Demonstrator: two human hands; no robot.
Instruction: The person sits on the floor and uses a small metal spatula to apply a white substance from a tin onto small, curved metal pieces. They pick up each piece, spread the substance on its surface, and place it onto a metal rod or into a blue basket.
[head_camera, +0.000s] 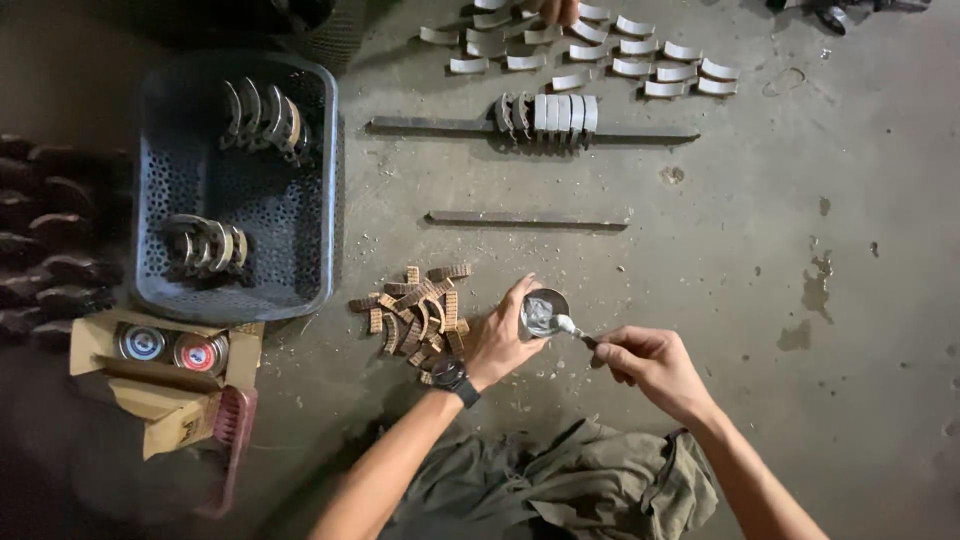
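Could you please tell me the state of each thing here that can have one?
Small tin: open, held in left hand.
Spoon-like tool: tip in the tin, held by right hand.
Cardboard box: flaps open, two tins inside.
Basket: partly filled.

Both forearms are bare from elbow to wrist, with no sleeves showing. A dark wristwatch (452, 377) on a black strap circles the wrist of the left hand (503, 343), at about seven o'clock from its knuckles. The right hand (650, 362) wears no ring or band. At six o'clock, between the arms, lie rumpled olive-green trousers (570, 485) with folded seams
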